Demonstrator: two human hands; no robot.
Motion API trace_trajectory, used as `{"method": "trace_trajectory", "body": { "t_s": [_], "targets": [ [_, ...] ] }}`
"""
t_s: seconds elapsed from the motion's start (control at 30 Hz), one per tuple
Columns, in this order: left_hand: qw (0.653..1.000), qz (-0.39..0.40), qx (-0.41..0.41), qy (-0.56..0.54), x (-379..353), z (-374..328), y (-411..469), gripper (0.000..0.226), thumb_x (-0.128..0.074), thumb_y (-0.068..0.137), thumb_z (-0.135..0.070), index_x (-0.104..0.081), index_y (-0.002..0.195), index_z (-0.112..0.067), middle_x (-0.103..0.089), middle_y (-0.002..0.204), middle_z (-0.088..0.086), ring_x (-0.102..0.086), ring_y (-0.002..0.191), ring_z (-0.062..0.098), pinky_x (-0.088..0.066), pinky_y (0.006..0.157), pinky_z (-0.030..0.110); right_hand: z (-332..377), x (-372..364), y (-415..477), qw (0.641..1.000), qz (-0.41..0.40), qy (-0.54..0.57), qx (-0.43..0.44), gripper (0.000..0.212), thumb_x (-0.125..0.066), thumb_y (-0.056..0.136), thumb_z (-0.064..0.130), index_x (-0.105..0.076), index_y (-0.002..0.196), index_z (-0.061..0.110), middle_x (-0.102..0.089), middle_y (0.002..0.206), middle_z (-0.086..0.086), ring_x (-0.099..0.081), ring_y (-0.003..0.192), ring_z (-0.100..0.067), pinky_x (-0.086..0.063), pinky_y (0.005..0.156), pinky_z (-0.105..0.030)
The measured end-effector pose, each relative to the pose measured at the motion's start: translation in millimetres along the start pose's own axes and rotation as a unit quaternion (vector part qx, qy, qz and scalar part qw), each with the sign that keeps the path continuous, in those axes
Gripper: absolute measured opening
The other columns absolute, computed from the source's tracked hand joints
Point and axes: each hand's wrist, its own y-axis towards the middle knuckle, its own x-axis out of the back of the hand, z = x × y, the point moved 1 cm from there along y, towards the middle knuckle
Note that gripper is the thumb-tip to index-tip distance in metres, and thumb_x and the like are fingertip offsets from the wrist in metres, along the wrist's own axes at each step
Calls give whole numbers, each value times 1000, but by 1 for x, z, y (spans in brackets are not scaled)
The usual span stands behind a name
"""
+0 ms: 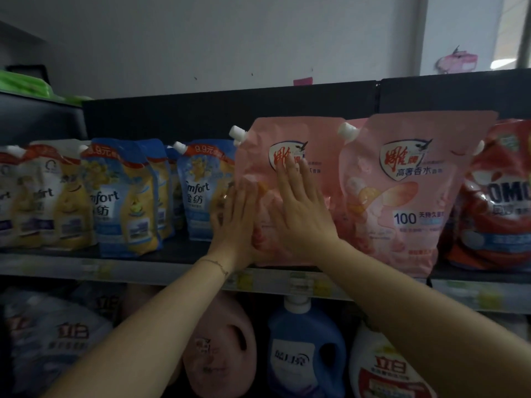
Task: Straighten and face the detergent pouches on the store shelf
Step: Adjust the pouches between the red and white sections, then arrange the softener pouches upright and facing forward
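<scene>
Hidden: label of the pink plastic spouted pouch (287, 130) was partly covered by both hands.
Left hand (234, 222): pressed flat, fingers straight.
Right hand (301, 208): pressed flat, fingers straight, slightly apart.
Cut off: red plastic pouch (502, 196), at the frame's right edge.

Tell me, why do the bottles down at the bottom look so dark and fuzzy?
Head view: the lower-shelf blue jug sits in shadow and looks soft; the left hand and right hand look slightly smeared; the right pink pouch reads sharpest; the wide lens bows the shelf edge.

Left hand (240, 216) and right hand (301, 208) press pink pouch (258, 156).
</scene>
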Motion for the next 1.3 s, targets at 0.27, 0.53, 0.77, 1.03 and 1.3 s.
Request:
{"method": "trace_trajectory", "body": {
  "t_s": [0.27, 0.53, 0.77, 1.03, 1.3],
  "targets": [
    [997, 60, -25, 36, 4, -4, 0, 140, -59, 57, -84, 57, 118, -35, 61, 127, -15, 40, 136, 22, 7, 112, 60, -11, 2, 57, 996, 55, -45, -57, 72, -22, 100, 49, 12, 153, 15, 19, 160, -3, 16, 147, -20, 0, 118, -43],
    [994, 93, -21, 57, 4, -10, 7, 142, -63, 57, -81, 42, 135, -26, 46, 146, -6, 33, 140, 24, 1, 112, 59, -21, -7, 68, 996, 48, -69, -42, 76, -37, 99, 44, 6, 154, 14, 10, 162, -7, 9, 148, -25, -10, 118, -47],
    [992, -53, -87, -68, 8, 31, -8, 94, -52, 81, -65, -9, 153, -22, -11, 159, -4, -8, 145, 16, -17, 116, 49, 28, -19, 35, 982, -56, -99, 151, 52, -37, 90, 19, -42, 139, 1, -30, 150, -26, -13, 143, -36, -15, 115, -46],
    [989, -20, 134, -59, -3, 114, -9, 59, -40, 96, -51, -34, 142, -15, -36, 145, 3, -34, 133, 23, -35, 108, 43, 89, -81, 29, 987, 57, 145, 39, 41, -45, 92, 8, -41, 133, 2, -15, 157, -16, -15, 143, -31, -32, 109, -46],
    [961, -24, 225, -158, -17, 130, 6, 40, -41, 97, -42, -43, 130, -20, -47, 135, 2, -46, 122, 25, -38, 101, 47, 109, -147, 47, 957, 64, 230, -163, 56, -43, 99, 22, -25, 147, 0, -19, 154, -18, -19, 143, -33, -17, 118, -43]
  ]
}}
